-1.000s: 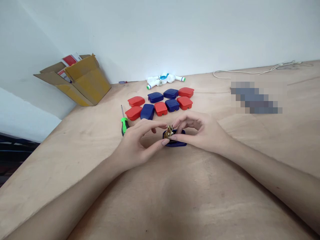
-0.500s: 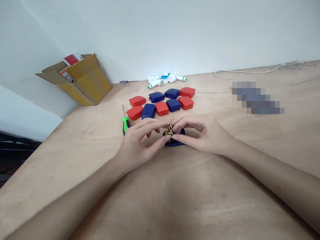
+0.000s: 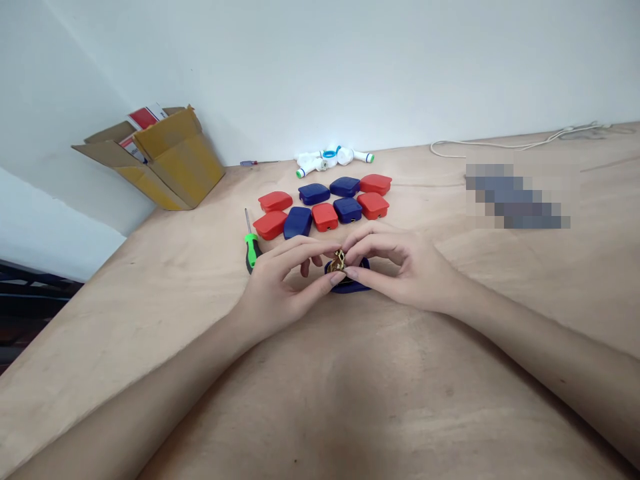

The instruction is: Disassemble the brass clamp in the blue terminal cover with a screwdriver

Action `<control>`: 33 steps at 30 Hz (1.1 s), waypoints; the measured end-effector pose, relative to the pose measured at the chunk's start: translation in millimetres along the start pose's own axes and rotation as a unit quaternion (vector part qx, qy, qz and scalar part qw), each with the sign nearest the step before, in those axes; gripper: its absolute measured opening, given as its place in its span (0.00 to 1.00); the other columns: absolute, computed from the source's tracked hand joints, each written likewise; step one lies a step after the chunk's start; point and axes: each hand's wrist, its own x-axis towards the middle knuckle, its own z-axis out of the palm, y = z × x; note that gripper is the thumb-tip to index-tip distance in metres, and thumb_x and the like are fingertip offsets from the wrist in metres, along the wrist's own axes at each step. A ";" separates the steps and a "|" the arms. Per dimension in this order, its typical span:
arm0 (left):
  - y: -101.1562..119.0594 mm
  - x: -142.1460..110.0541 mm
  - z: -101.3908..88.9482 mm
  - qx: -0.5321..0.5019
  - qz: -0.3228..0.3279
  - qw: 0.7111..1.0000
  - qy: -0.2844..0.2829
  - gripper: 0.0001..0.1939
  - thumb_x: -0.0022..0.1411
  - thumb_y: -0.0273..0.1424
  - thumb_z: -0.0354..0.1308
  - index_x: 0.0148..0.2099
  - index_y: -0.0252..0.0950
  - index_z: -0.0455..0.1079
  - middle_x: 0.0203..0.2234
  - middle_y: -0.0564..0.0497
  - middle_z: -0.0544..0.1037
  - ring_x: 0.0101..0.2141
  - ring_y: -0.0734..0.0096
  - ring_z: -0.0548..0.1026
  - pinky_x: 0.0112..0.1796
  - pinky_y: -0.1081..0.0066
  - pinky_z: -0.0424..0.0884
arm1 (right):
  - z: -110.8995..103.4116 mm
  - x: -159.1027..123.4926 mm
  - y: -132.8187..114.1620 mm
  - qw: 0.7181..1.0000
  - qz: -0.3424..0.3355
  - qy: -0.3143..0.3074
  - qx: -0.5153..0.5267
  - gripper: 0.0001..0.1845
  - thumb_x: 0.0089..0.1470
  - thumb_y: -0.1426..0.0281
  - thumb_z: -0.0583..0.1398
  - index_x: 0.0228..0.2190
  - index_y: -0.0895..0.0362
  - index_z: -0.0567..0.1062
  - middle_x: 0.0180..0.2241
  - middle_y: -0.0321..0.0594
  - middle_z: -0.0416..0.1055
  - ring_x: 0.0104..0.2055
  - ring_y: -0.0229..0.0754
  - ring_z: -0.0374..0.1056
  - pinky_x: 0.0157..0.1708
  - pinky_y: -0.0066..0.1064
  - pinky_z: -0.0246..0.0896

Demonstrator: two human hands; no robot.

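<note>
My left hand and my right hand meet over a dark blue plastic case lying on the wooden table. Both pinch a small brass metal part between thumb and fingertips, just above the case. The case is mostly hidden under my fingers. Behind my hands lie several red and blue plastic cases in two rows.
A green-handled screwdriver lies left of my left hand. White pipe fittings sit by the wall. An open yellow cardboard box stands at the back left. A white cable runs along the back right, by a blurred patch.
My hands have closed in slightly over the brass part and the blue case; the view has shifted a little. Nothing else has moved.
</note>
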 end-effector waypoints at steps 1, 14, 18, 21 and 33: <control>-0.2 0.0 0.2 -0.004 -0.003 1.000 -0.001 0.18 0.65 0.28 0.67 0.57 0.37 0.78 0.39 0.46 0.82 0.35 0.70 0.73 0.33 0.71 0.70 | 0.1 -0.1 0.1 1.000 -0.002 -0.001 -0.002 0.01 0.61 0.72 0.65 0.36 0.53 0.78 0.44 0.40 0.73 0.44 0.43 0.75 0.49 0.42 0.75; -5.2 -3.7 0.3 -0.107 -0.052 0.993 -0.016 0.18 0.66 0.30 0.66 0.57 0.38 0.76 0.42 0.45 0.79 0.37 0.68 0.75 0.40 0.64 0.77 | 2.3 -0.7 0.7 0.998 -0.039 0.010 -0.042 0.04 0.60 0.74 0.65 0.38 0.54 0.79 0.43 0.41 0.72 0.40 0.41 0.74 0.44 0.40 0.77; -5.2 -1.4 0.8 -0.099 -0.041 0.994 -0.011 0.18 0.65 0.29 0.66 0.57 0.39 0.77 0.42 0.45 0.80 0.39 0.68 0.76 0.42 0.64 0.77 | 1.5 -0.8 -0.8 0.999 -0.041 0.009 -0.032 0.05 0.60 0.74 0.64 0.39 0.54 0.78 0.44 0.41 0.72 0.40 0.40 0.75 0.45 0.40 0.77; -4.6 -0.5 1.1 -0.099 -0.044 0.994 -0.015 0.17 0.66 0.29 0.66 0.56 0.39 0.77 0.43 0.45 0.81 0.40 0.67 0.76 0.43 0.64 0.77 | 0.9 -1.0 -2.3 0.999 -0.037 0.003 -0.033 0.06 0.61 0.73 0.64 0.40 0.52 0.78 0.44 0.41 0.72 0.41 0.40 0.74 0.46 0.40 0.77; -3.0 -2.2 2.7 -0.192 -0.110 0.975 -0.004 0.16 0.63 0.26 0.68 0.53 0.37 0.78 0.38 0.47 0.81 0.37 0.68 0.76 0.44 0.64 0.80 | 6.5 -2.4 3.6 0.998 0.028 0.052 0.014 0.02 0.62 0.69 0.65 0.38 0.52 0.79 0.40 0.39 0.74 0.45 0.42 0.75 0.52 0.42 0.76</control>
